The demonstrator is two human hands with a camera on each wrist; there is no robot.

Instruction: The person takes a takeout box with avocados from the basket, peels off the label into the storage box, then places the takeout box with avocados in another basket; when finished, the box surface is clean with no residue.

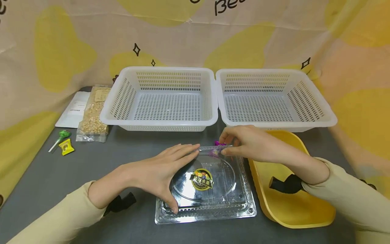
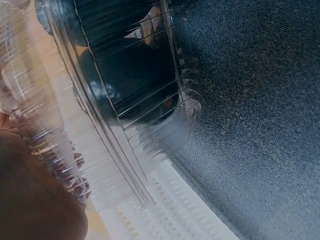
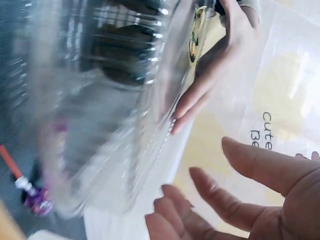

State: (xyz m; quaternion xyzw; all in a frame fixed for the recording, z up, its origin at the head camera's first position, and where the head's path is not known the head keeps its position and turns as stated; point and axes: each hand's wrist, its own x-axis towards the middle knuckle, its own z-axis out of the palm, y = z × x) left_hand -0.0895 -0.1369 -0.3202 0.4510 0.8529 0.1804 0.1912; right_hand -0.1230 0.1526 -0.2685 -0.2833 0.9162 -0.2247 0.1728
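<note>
A clear plastic clamshell box (image 1: pixel 210 198) with a round fruit sticker (image 1: pixel 201 179) on its lid rests on the dark table, lid down over the base. Across its left part my left hand (image 1: pixel 155 173) spreads wide, thumb at the front edge and fingertips at the back edge. At the back right corner is my right hand (image 1: pixel 256 144), its fingers loosely bent; the right wrist view shows the fingers (image 3: pixel 230 205) apart from the box, holding nothing. Just behind the box lies a purple-wrapped lollipop (image 3: pixel 37 200) with an orange-red stick, partly hidden in the head view.
Two white perforated baskets (image 1: pixel 163 122) (image 1: pixel 280 124) stand side by side at the back. A yellow tray (image 1: pixel 304 210) sits right of the box, under my right forearm. At the left lie a green lollipop (image 1: pixel 64 134), a yellow candy (image 1: pixel 66 147), a grain bag (image 1: pixel 93 117) and a white packet (image 1: pixel 74 110).
</note>
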